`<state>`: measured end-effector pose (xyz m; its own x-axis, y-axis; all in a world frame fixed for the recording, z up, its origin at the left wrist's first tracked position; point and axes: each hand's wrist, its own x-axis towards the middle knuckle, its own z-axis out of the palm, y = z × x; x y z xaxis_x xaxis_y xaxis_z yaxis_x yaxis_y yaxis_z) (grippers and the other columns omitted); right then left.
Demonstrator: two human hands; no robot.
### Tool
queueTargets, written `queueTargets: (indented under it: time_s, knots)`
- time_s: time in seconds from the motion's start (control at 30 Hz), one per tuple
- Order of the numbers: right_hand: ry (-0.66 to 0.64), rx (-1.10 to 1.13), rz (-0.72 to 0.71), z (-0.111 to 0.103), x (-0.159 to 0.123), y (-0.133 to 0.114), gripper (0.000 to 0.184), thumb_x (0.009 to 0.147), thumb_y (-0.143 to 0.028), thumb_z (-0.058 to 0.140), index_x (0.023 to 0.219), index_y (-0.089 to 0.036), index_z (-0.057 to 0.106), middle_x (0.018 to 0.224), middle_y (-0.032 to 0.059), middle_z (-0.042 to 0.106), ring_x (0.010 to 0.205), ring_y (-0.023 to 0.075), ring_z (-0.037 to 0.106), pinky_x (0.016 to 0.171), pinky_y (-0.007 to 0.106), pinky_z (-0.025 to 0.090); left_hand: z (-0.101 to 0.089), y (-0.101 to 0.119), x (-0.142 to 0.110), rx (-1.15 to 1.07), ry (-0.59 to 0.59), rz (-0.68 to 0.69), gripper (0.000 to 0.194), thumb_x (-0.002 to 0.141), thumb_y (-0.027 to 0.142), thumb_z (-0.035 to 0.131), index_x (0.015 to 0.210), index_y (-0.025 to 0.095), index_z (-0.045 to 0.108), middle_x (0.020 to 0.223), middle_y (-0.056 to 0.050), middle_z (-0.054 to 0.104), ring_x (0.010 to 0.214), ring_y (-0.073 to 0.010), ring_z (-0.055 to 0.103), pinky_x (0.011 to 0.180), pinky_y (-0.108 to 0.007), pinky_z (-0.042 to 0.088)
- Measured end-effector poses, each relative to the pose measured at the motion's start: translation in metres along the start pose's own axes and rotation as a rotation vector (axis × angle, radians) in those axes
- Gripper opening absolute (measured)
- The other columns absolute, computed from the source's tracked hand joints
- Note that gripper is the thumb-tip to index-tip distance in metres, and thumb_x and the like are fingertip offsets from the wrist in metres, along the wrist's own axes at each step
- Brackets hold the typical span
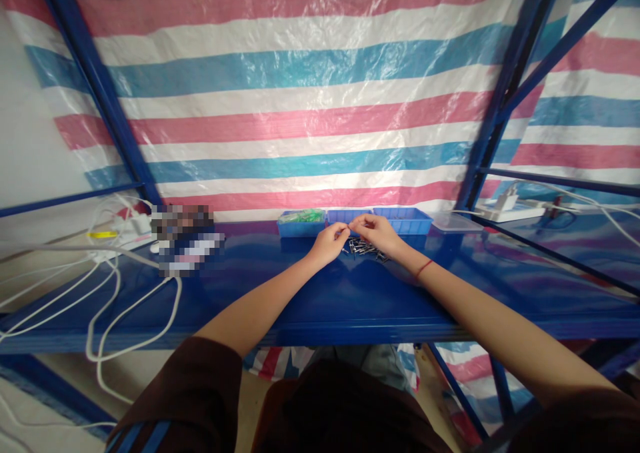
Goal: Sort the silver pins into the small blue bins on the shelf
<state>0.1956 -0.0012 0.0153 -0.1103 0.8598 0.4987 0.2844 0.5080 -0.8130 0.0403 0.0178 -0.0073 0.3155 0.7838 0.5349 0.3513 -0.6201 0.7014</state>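
My left hand [331, 242] and my right hand [377, 234] meet over the blue tabletop, fingertips almost touching. Both are closed in a pinch, and whatever lies between the fingers is too small to make out. Directly beneath and beside my right hand is a loose pile of small, slender metal pieces [361, 247], like screws or rivets, partly hidden by that hand. Just behind the hands stand three blue plastic bins in a row: a left bin [300, 229] with green items in clear plastic, a middle bin [340, 216] partly covered by my hands, and a right bin [417, 226].
A clear plastic lid [457, 222] lies right of the bins. White power strips [515, 208] sit at the right and left, with white cables [107, 306] looping over the left table edge. Blurred-out items [187, 240] are at left. Blue metal posts [483, 150] frame a striped sheet [300, 106].
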Motion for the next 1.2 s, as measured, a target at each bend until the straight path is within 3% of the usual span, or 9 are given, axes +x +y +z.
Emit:
queueTargets:
  time_s: [0.2, 0.5, 0.7, 0.8, 0.93, 1.1, 1.2]
  knots:
    - [-0.031, -0.077, -0.098, 0.000, 0.002, 0.004, 0.027, 0.070, -0.040, 0.061, 0.077, -0.014, 0.064, 0.076, 0.0050, 0.065, 0.068, 0.0149, 0.057, 0.065, 0.028, 0.046, 0.001, -0.004, 0.001, 0.004, -0.005, 0.026, 0.017, 0.083, 0.027, 0.051, 0.091, 0.016, 0.061, 0.090, -0.004, 0.066, 0.079, -0.0135, 0.061, 0.074, -0.025, 0.048]
    - [0.031, -0.266, -0.109, 0.000, 0.003, 0.010, 0.020, 0.072, -0.033, 0.058, 0.076, -0.015, 0.065, 0.078, 0.0056, 0.067, 0.068, 0.0152, 0.058, 0.067, 0.029, 0.046, -0.001, -0.011, 0.003, 0.071, 0.159, 0.068, 0.012, 0.079, 0.021, 0.056, 0.088, 0.014, 0.058, 0.097, -0.007, 0.057, 0.071, -0.0101, 0.057, 0.075, -0.028, 0.050]
    - [-0.109, -0.196, 0.067, 0.000, 0.002, 0.007, 0.028, 0.073, -0.044, 0.058, 0.072, -0.016, 0.059, 0.059, 0.0018, 0.059, 0.047, 0.0114, 0.051, 0.047, 0.025, 0.041, -0.003, -0.003, 0.003, 0.091, 0.157, 0.092, 0.018, 0.084, 0.024, 0.050, 0.097, 0.014, 0.056, 0.096, -0.008, 0.060, 0.081, -0.0139, 0.059, 0.079, -0.029, 0.049]
    - [0.062, -0.067, 0.194, -0.009, 0.008, 0.011, 0.026, 0.074, -0.042, 0.058, 0.068, -0.017, 0.054, 0.051, -0.0001, 0.052, 0.043, 0.0101, 0.046, 0.043, 0.024, 0.039, -0.006, -0.003, 0.002, 0.212, 0.079, 0.079, 0.027, 0.085, 0.023, 0.047, 0.110, 0.015, 0.054, 0.096, -0.008, 0.062, 0.083, -0.0153, 0.059, 0.083, -0.031, 0.048]
    - [0.429, 0.039, 0.359, -0.037, 0.016, 0.027, 0.023, 0.075, -0.037, 0.059, 0.065, -0.018, 0.051, 0.057, 0.0040, 0.054, 0.050, 0.0117, 0.050, 0.045, 0.025, 0.041, -0.016, -0.006, 0.001, 0.465, -0.116, 0.128, 0.027, 0.083, 0.016, 0.042, 0.098, 0.021, 0.064, 0.102, -0.006, 0.062, 0.097, -0.0181, 0.057, 0.093, -0.033, 0.043]
    - [0.488, 0.027, 0.390, -0.063, 0.021, 0.049, 0.031, 0.082, -0.044, 0.048, 0.062, -0.020, 0.044, 0.049, 0.0042, 0.047, 0.046, 0.0127, 0.045, 0.044, 0.029, 0.039, -0.026, -0.007, 0.001, 0.566, -0.273, 0.062, 0.023, 0.074, 0.017, 0.053, 0.088, 0.025, 0.070, 0.103, -0.005, 0.063, 0.100, -0.0245, 0.054, 0.091, -0.040, 0.042]
    - [0.417, -0.086, 0.304, -0.063, 0.022, 0.052, 0.031, 0.083, -0.046, 0.043, 0.063, -0.021, 0.043, 0.049, 0.0027, 0.046, 0.045, 0.0127, 0.044, 0.044, 0.029, 0.038, -0.028, -0.007, 0.001, 0.560, -0.365, 0.041, 0.017, 0.074, 0.023, 0.055, 0.084, 0.026, 0.069, 0.103, -0.005, 0.061, 0.101, -0.0256, 0.052, 0.091, -0.042, 0.040]
